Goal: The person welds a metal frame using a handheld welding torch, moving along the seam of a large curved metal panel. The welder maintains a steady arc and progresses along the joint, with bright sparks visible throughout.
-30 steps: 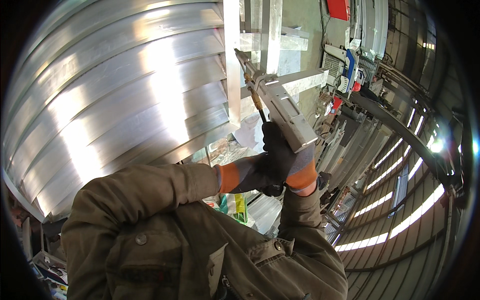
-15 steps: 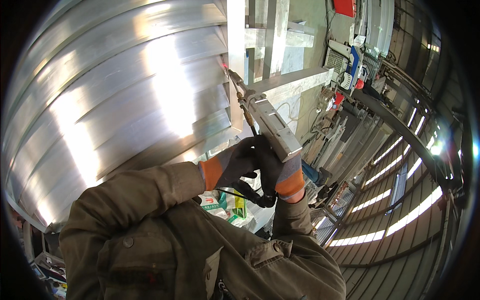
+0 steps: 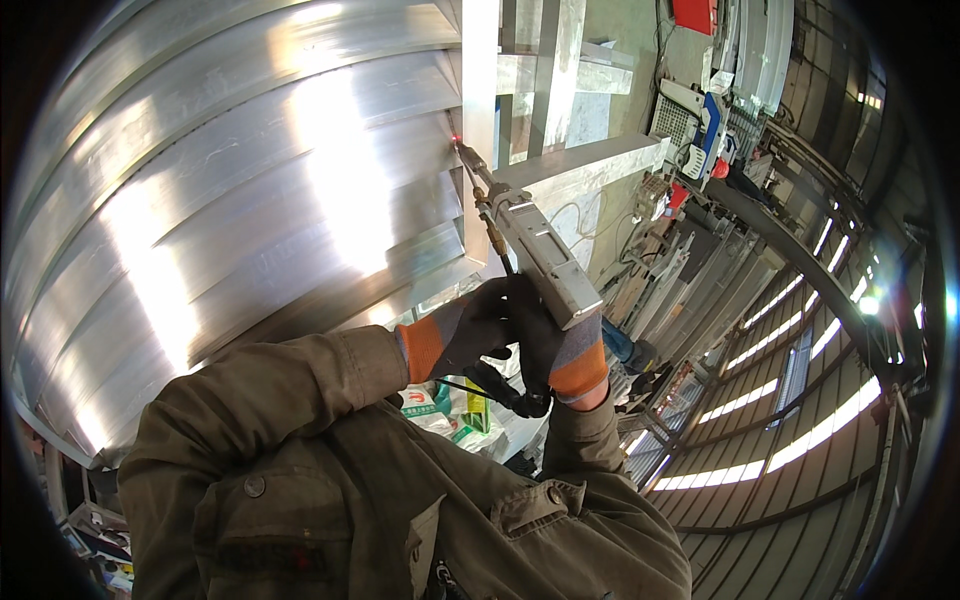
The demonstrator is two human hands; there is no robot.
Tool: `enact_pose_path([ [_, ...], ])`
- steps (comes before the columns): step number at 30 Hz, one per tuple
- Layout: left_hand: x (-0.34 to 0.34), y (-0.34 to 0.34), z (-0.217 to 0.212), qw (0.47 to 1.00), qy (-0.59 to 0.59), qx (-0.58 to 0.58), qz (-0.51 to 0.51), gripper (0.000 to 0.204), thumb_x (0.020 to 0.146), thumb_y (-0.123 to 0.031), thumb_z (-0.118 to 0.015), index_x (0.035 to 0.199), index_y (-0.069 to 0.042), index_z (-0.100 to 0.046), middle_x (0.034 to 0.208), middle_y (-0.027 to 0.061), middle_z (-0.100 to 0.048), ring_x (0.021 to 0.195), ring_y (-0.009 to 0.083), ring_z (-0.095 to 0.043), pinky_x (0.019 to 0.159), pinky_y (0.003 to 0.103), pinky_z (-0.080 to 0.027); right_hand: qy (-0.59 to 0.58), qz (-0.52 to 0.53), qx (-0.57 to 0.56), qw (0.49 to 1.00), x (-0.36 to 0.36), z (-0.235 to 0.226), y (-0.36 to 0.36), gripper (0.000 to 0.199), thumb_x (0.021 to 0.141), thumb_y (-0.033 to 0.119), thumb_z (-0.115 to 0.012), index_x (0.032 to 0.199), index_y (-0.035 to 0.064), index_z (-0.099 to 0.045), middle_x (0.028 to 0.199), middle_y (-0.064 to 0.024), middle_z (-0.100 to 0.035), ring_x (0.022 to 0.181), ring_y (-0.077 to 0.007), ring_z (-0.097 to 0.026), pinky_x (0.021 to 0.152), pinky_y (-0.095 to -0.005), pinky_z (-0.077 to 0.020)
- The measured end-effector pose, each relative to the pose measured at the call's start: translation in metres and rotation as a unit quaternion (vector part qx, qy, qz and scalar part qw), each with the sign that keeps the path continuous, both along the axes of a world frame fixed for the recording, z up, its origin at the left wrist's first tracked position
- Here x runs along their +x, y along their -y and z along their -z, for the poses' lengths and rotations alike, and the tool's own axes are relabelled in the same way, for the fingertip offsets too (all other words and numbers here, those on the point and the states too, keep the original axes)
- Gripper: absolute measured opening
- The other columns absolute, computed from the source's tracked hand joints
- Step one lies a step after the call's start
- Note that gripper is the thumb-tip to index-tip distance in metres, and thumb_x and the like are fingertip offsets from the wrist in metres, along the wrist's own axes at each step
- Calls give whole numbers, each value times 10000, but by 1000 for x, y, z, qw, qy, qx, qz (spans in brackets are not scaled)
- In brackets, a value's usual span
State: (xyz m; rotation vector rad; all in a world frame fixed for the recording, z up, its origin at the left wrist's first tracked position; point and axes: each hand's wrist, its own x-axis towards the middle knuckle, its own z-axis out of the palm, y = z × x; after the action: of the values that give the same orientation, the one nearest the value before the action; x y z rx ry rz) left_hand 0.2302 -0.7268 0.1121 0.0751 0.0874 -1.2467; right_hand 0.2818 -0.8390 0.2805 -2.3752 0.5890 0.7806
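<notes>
A silver handheld laser welding gun [image 3: 542, 255] slants up and left between my arms. My right hand [image 3: 555, 350], in a grey, black and orange glove, wraps round its grip beneath the boxy body. Close beside it, my left hand [image 3: 465, 330], gloved alike, curls its fingers at the same grip; the bodies of both hands partly hide it. The narrow nozzle [image 3: 472, 160] points at the joint between ribbed metal panels [image 3: 240, 200] and an upright metal bar [image 3: 479, 100]. A small red spot glows at that joint by the nozzle tip. A black cable [image 3: 510, 392] loops below my hands.
Metal crossbars [image 3: 590, 165] stick out right of the upright bar. Green and white bags [image 3: 440, 408] lie below my hands. Farther right are a blue and white machine [image 3: 708, 135], long stacked profiles [image 3: 690, 290] and another person's shoe [image 3: 641, 357].
The nozzle and red spot have moved very slightly nearer along the joint. The view has shifted a little; both hands keep their grip.
</notes>
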Motion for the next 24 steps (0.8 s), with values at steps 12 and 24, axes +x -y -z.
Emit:
enact_pose_path([
  [12,11,-9,-2,966,204,3,-160,486,1140,-214,-765,1590,-131,-604,1440,11,-698,1183,145,-682,1013,384,-603,17,-96,-34,995,-1,0,4,218,1073,157,-705,1236,61,-814,1044,-125,-845,929,-303,-844,776,-407,-650],
  [24,14,-13,0,952,259,8,-163,416,1122,-193,-781,1489,-79,-621,1370,21,-706,1071,139,-687,911,377,-616,20,-166,-64,984,-1,-1,1,242,1046,134,-700,1258,84,-804,1132,-125,-835,1008,-344,-827,824,-433,-656],
])
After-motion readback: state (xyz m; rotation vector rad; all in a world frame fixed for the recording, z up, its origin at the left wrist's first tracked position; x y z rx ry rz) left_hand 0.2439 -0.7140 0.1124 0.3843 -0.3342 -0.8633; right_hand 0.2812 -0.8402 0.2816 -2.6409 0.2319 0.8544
